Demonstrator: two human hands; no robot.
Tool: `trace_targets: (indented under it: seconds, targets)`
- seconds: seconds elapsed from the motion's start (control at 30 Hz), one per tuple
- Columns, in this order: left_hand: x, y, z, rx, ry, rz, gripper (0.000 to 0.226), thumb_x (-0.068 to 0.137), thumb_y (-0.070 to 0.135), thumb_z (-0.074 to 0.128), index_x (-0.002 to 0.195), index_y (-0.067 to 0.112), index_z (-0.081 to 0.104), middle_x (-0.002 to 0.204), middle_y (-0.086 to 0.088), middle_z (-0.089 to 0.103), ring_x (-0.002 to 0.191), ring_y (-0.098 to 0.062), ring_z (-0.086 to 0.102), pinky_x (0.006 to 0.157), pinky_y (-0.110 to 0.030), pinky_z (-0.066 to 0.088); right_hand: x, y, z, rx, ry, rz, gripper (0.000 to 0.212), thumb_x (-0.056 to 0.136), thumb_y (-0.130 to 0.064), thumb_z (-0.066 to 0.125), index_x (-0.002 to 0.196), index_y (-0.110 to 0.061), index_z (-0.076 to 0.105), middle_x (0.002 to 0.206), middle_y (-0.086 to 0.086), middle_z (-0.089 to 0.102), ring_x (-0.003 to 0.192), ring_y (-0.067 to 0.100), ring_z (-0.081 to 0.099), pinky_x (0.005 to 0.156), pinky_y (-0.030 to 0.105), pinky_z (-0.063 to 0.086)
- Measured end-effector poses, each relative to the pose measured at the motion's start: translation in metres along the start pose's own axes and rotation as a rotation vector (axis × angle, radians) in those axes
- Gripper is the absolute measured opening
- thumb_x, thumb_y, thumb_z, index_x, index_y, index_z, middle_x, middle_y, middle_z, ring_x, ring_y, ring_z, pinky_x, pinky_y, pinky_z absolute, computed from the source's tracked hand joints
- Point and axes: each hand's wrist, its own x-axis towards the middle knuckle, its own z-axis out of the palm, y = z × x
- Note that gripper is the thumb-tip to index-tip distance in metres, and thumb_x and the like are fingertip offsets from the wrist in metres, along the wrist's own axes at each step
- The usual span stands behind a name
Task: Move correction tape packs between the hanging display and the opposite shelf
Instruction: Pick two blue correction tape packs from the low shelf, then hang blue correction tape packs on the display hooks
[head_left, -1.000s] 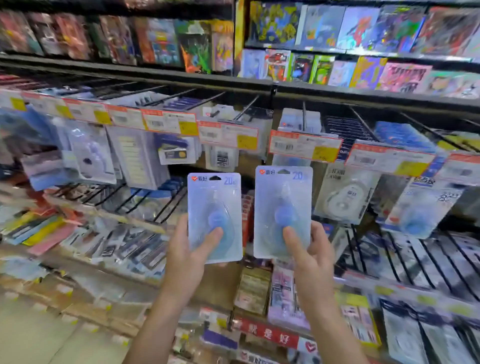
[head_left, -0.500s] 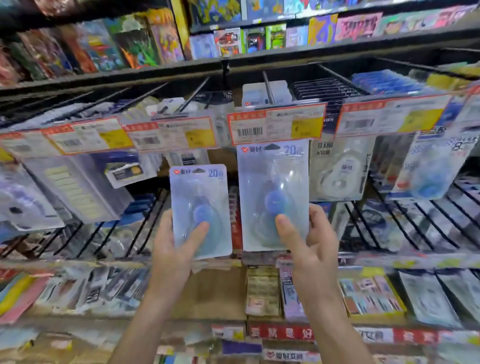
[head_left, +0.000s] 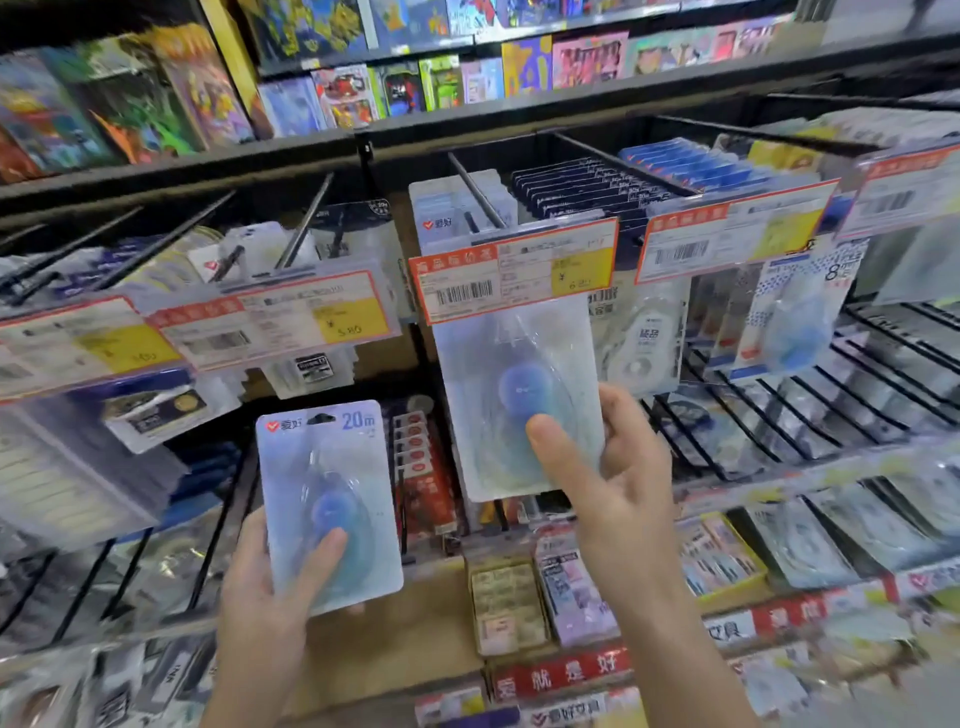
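My left hand (head_left: 270, 592) grips a pale blue correction tape pack (head_left: 332, 483) marked 20m, held upright low in front of the display. My right hand (head_left: 618, 483) grips a second, matching pack (head_left: 509, 400), thumb on its front. That pack's top edge is hidden behind a red and yellow price tag (head_left: 514, 270) at the tip of a black hanging hook (head_left: 475, 189). One more pack of the same brand (head_left: 457, 213) hangs further back on that hook.
Neighbouring hooks carry other stationery packs behind price tags (head_left: 291, 317) (head_left: 727, 228). A white correction tape pack (head_left: 644, 338) hangs to the right. Colourful books (head_left: 524, 67) fill the top shelf. Small boxes (head_left: 509, 603) sit on the lower shelf.
My right hand has raised its pack up behind the price tag on the middle hook. The left hand's pack has dropped lower, and the view has moved closer to the display.
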Motion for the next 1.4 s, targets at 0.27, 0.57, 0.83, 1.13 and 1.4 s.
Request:
trace_targets:
  seconds: [0.27,0.57,0.83,1.13,1.4]
  targets:
    - [0.006,0.007,-0.018,0.023,-0.024,-0.007,0.032,0.076,0.023,0.073,0.105,0.033,0.064,0.097,0.006,0.072,0.086,-0.023,0.071,0.059,-0.046,0.062,0.004,0.0,0.022,0.006,0.042,-0.006,0.026,0.089,-0.024,0.066,0.111,-0.009,0.062,0.099,0.009,0.072,0.088,0.018,0.069,0.076,0.026,0.056]
    - [0.002,0.012,-0.01,0.017,-0.038,0.011,0.031,0.075,0.019,0.066,0.105,0.025,0.061,0.09,0.008,0.072,0.075,-0.008,0.071,0.052,-0.024,0.057,0.0,-0.002,0.021,-0.04,0.04,-0.041,0.029,0.09,-0.027,0.065,0.113,-0.009,0.063,0.097,0.003,0.072,0.087,0.013,0.07,0.072,0.024,0.055]
    - [0.0,0.012,-0.005,0.044,-0.009,0.045,0.036,0.074,0.02,0.067,0.107,0.031,0.062,0.1,0.0,0.069,0.083,-0.014,0.07,0.055,-0.029,0.06,0.0,0.01,0.013,-0.028,-0.011,-0.029,0.024,0.092,-0.024,0.066,0.112,-0.011,0.063,0.094,-0.005,0.071,0.086,0.009,0.068,0.073,0.023,0.055]
    - [0.01,0.008,-0.008,0.097,-0.037,0.096,0.036,0.079,0.028,0.081,0.106,0.044,0.065,0.108,0.0,0.07,0.102,-0.028,0.068,0.081,-0.04,0.058,0.021,0.018,0.011,-0.012,-0.055,-0.089,0.022,0.091,-0.022,0.065,0.111,-0.013,0.061,0.093,-0.01,0.068,0.084,0.008,0.065,0.073,0.021,0.051]
    - [0.016,0.009,-0.009,0.102,-0.019,0.08,0.047,0.067,0.052,0.076,0.111,0.042,0.064,0.114,-0.01,0.068,0.105,-0.04,0.065,0.09,-0.069,0.05,0.022,0.038,0.004,-0.015,-0.072,-0.111,0.014,0.092,-0.013,0.062,0.106,-0.014,0.058,0.09,-0.014,0.067,0.083,0.005,0.064,0.074,0.02,0.051]
